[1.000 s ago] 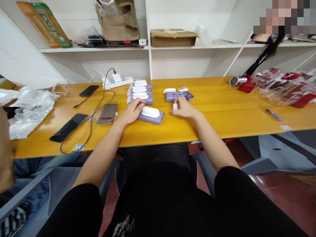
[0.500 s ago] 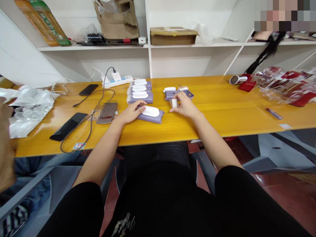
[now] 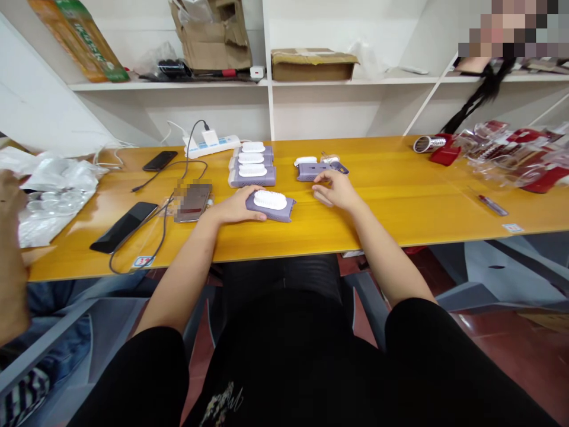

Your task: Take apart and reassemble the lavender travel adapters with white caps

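Observation:
My left hand (image 3: 237, 206) is closed round the left end of a purple plastic casing (image 3: 280, 214) lying on the table, its thumb along the near side. A white oval bristle pad (image 3: 270, 200) sits on top of that casing. My right hand (image 3: 334, 190) hovers over the table to the right, thumb and forefinger apart; the space under its palm is partly hidden. Just behind it lie another purple part (image 3: 306, 172), a white pad (image 3: 305, 161) and a small clear bag (image 3: 329, 159). Several purple casings with white bristle pads (image 3: 252, 171) stand in a row behind my left hand.
On the left are a phone (image 3: 123, 228), a second phone (image 3: 160, 161), a brown flat object (image 3: 193, 203), a cable (image 3: 165, 228) and a power strip (image 3: 213, 147). A screwdriver (image 3: 492, 205) and red bagged parts (image 3: 511, 154) lie right. Another person's arm (image 3: 12, 261) shows far left.
The white cylinder in my right hand no longer shows, and that hand has shifted slightly right. My left thumb has moved from the pad to the casing's near side.

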The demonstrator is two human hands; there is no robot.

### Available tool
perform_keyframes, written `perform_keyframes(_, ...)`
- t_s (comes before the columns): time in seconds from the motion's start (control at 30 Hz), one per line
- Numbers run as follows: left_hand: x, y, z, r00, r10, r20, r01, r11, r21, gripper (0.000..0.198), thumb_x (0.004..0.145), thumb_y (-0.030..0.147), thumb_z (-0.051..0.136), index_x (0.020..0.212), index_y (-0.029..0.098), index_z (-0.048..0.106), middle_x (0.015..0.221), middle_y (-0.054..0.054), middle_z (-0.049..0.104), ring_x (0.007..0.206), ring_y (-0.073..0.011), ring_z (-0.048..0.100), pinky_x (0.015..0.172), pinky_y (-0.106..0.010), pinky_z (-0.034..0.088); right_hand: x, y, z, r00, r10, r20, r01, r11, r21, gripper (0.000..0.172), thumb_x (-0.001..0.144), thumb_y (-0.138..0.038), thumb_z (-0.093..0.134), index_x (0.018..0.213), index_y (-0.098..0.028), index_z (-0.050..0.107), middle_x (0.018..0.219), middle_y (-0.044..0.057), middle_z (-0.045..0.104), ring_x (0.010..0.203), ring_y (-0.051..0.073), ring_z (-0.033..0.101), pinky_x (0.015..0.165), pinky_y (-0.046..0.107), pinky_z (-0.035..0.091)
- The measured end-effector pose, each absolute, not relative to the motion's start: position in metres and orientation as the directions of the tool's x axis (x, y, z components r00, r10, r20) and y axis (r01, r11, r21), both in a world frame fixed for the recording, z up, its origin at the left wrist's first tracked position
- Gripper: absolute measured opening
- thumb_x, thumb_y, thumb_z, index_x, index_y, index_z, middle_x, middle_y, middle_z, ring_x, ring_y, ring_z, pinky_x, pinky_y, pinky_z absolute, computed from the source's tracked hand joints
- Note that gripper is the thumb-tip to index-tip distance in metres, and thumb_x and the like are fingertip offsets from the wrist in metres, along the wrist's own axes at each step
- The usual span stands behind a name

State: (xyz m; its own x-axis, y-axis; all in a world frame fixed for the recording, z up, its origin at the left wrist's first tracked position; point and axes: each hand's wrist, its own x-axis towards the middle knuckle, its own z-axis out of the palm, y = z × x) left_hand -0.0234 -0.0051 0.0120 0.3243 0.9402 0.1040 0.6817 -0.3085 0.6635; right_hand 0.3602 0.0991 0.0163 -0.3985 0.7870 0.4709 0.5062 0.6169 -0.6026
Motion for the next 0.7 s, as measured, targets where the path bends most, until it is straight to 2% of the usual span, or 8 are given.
perform_keyframes(0.17, -0.024, -0.004, 0.01, 0.328, 0.941, 0.087, 0.698, -0.304, 0.648, 0.121, 0.063, 0.082, 0.1, 0.163, 0.027, 0.06, 0.17, -0.017, 0.063, 0.159, -0.0488, 0.059, 0.135, -0.064, 0.046, 0.391, 0.099, 0.024, -0.544, 0.769, 0.336, 0.522, 0.623, -0.582, 0.024, 0.088, -0.048, 0.09, 0.099, -0.026, 0.088, 0.107, 0.01, 0.084, 0.101, 0.032, 0.076, 0.102, 0.054, 0.063)
perform_keyframes(0.33, -0.027, -0.003, 0.008, 0.323, 0.94, 0.107, 0.703, -0.314, 0.639, 0.113, 0.068, 0.082, 0.099, 0.161, 0.029, 0.062, 0.167, -0.016, 0.067, 0.153, -0.0472, 0.064, 0.128, -0.064, 0.053, 0.401, 0.098, 0.025, -0.519, 0.806, 0.285, 0.609, 0.582, -0.539, 0.037, 0.081, -0.04, 0.096, 0.114, -0.025, 0.091, 0.122, 0.013, 0.077, 0.093, 0.03, 0.073, 0.095, 0.056, 0.067)
perform_keyframes(0.53, -0.029, -0.002, 0.005, 0.342, 0.929, 0.142, 0.688, -0.351, 0.635, 0.107, 0.073, 0.082, 0.097, 0.16, 0.029, 0.063, 0.165, -0.017, 0.068, 0.151, -0.046, 0.066, 0.129, -0.066, 0.052, 0.389, 0.094, 0.024, -0.518, 0.788, 0.334, 0.632, 0.615, -0.472, 0.027, 0.084, -0.034, 0.09, 0.109, -0.023, 0.09, 0.109, 0.012, 0.075, 0.095, 0.032, 0.072, 0.1, 0.058, 0.065)
perform_keyframes(0.7, -0.028, -0.002, 0.006, 0.336, 0.933, 0.132, 0.695, -0.34, 0.634, 0.107, 0.073, 0.082, 0.096, 0.159, 0.027, 0.064, 0.163, -0.017, 0.069, 0.149, -0.0453, 0.067, 0.128, -0.065, 0.052, 0.38, 0.094, 0.017, -0.511, 0.788, 0.344, 0.644, 0.616, -0.454, 0.021, 0.086, -0.03, 0.084, 0.105, -0.025, 0.078, 0.107, 0.011, 0.07, 0.104, 0.033, 0.069, 0.107, 0.058, 0.061)
